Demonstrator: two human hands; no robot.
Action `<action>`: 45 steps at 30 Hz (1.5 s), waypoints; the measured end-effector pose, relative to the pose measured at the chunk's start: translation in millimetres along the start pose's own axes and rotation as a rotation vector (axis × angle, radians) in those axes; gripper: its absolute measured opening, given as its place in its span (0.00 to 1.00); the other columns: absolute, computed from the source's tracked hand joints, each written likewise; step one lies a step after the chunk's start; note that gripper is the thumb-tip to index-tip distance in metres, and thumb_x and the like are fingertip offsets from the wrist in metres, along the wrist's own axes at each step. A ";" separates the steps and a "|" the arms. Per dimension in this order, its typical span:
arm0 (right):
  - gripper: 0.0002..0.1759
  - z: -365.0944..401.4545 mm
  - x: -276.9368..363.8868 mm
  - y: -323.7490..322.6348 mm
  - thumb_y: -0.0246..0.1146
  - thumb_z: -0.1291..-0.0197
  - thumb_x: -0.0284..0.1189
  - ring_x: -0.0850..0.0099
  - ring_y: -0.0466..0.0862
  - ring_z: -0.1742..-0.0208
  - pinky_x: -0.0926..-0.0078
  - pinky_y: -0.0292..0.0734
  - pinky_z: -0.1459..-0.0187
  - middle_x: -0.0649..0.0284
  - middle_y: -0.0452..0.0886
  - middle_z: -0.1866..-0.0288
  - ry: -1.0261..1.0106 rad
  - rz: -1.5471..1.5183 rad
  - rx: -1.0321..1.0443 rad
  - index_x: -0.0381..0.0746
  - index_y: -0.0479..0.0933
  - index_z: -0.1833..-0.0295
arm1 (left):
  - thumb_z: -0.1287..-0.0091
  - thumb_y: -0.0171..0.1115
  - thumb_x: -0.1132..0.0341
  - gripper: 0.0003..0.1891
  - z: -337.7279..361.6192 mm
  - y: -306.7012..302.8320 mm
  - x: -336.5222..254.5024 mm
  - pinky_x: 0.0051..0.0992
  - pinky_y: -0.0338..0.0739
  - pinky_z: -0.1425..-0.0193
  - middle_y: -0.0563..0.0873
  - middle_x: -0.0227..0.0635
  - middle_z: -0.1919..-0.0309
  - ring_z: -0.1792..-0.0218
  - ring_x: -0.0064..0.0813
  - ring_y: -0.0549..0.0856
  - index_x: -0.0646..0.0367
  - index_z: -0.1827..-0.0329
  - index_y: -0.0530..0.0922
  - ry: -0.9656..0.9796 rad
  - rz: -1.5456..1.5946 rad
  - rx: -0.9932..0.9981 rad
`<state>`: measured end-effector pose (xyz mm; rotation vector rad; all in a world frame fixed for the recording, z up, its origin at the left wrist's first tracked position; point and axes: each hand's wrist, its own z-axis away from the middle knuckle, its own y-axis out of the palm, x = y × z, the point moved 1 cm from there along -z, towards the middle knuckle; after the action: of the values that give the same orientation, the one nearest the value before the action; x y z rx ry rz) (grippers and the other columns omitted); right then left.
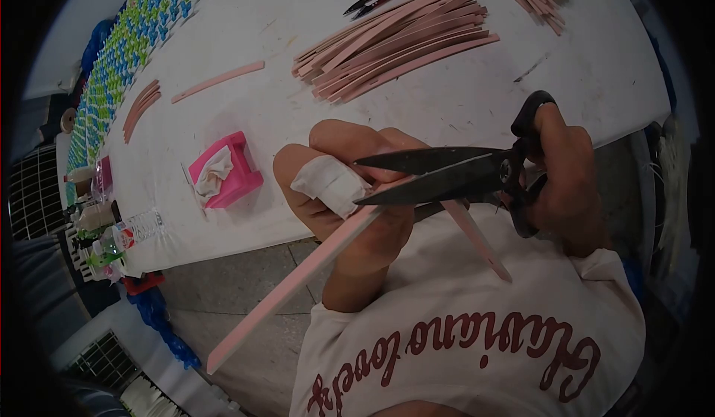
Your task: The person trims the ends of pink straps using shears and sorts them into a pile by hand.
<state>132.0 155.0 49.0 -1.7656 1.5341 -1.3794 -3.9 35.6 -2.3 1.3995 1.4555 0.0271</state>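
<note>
Left hand [376, 245] pinches pink strip [298, 279] in front of near edge of worktop [275, 223]; right hand [572, 186] grips black scissors [458, 182], blades parted beside strip. Best keep strip taut, blades square to edge, taped finger [326, 181] clear. Strip's long axis slants; free end points down-left, toward person's left side.

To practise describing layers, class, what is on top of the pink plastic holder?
A crumpled white scrap lies on the pink plastic holder. It covers part of the holder, so the surface beneath cannot be seen.
</note>
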 end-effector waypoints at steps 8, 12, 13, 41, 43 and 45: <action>0.15 1.4 -2.2 9.1 0.65 0.60 0.26 0.83 0.69 0.78 0.86 0.64 0.78 0.69 0.69 0.78 0.433 -0.713 0.168 0.35 0.66 0.67 | 0.36 0.54 0.71 0.09 -4.4 13.9 -2.3 0.21 0.81 0.82 0.78 0.44 0.69 0.78 0.28 0.80 0.62 0.54 0.68 -0.088 0.068 0.034; 0.14 -2.9 1.6 17.7 0.65 0.56 0.31 0.86 0.62 0.79 0.86 0.57 0.78 0.73 0.65 0.79 0.628 -1.264 0.041 0.39 0.66 0.70 | 0.43 0.54 0.85 0.15 -9.1 20.9 0.7 0.33 0.85 0.75 0.73 0.45 0.63 0.73 0.40 0.83 0.65 0.58 0.60 -0.033 0.365 -0.052; 0.14 -7.4 5.0 17.7 0.65 0.56 0.31 0.86 0.62 0.79 0.86 0.57 0.78 0.73 0.65 0.79 0.631 -1.264 0.039 0.39 0.66 0.70 | 0.43 0.54 0.85 0.15 -8.7 21.0 1.0 0.33 0.85 0.75 0.73 0.45 0.63 0.73 0.40 0.83 0.65 0.58 0.60 -0.037 0.366 -0.052; 0.26 -4.4 -15.4 13.5 0.68 0.68 0.27 0.71 0.72 0.75 0.79 0.67 0.73 0.61 0.69 0.73 0.156 -0.419 0.001 0.35 0.67 0.58 | 0.42 0.55 0.82 0.15 -7.4 14.0 -6.1 0.32 0.85 0.71 0.75 0.44 0.63 0.71 0.42 0.84 0.63 0.56 0.62 -0.033 0.131 -0.089; 0.29 -1.6 -14.1 12.0 0.70 0.71 0.27 0.68 0.74 0.74 0.77 0.70 0.72 0.59 0.70 0.72 0.184 -0.349 0.049 0.34 0.67 0.58 | 0.42 0.55 0.83 0.15 -6.3 15.8 -7.1 0.33 0.85 0.71 0.75 0.45 0.62 0.71 0.42 0.84 0.63 0.55 0.62 0.014 0.141 -0.075; 0.31 -0.8 -12.9 10.7 0.72 0.74 0.29 0.65 0.77 0.72 0.73 0.73 0.71 0.57 0.72 0.71 0.094 -0.220 0.045 0.33 0.67 0.59 | 0.43 0.56 0.84 0.16 -1.8 19.0 -12.7 0.33 0.85 0.69 0.75 0.44 0.64 0.71 0.40 0.83 0.63 0.56 0.62 -0.066 0.094 -0.170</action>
<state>127.4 163.8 35.5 -1.9125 1.3759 -1.6095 5.1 33.3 18.7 1.3160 1.3011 0.1590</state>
